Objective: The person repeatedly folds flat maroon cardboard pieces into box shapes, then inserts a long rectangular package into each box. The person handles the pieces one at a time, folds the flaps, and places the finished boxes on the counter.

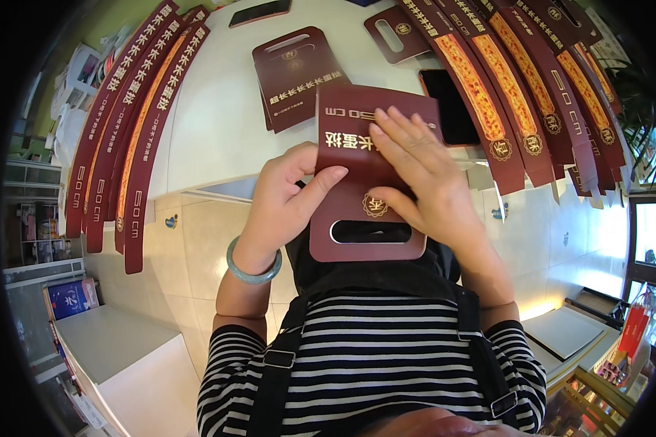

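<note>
A maroon cardboard carrier with gold print (350, 195) is before me at the table's near edge, folded across its middle. Its end with the oval handle slot points toward my body. My left hand (291, 193) grips the left edge at the fold, thumb on top and the other fingers partly hidden behind. Across the upper panel lies my right hand (423, 178), fingers stretched out flat and thumb apart on the lower panel. Just beyond is a pile of matching flat carriers (299, 73) on the white table (219, 109).
Long maroon printed cartons (135, 124) overhang the table at left, and more long cartons (503, 102) overhang it at right. A dark phone (444, 102) lies beside the right cartons; another phone (260, 13) is at the far side. A white cabinet (124, 335) stands lower left.
</note>
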`<act>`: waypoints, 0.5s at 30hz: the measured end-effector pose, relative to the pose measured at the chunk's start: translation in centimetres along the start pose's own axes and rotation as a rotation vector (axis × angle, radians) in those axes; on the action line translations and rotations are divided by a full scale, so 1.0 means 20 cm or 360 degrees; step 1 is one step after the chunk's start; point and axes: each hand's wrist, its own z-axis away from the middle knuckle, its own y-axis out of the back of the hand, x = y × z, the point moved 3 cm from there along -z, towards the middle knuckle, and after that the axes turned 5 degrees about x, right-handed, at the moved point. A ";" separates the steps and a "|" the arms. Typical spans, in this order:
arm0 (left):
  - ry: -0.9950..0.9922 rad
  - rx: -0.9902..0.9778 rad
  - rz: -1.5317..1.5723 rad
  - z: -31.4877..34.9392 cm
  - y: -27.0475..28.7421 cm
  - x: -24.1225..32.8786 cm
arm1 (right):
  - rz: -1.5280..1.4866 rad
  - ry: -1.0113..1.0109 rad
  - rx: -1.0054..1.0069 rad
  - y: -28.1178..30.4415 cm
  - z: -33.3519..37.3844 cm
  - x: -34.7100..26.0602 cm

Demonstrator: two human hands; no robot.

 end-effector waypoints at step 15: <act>-0.0396 0.0100 -0.0319 -0.04 0.09 0.06 | -0.0592 -0.0584 -0.0144 0.00 0.13 0.15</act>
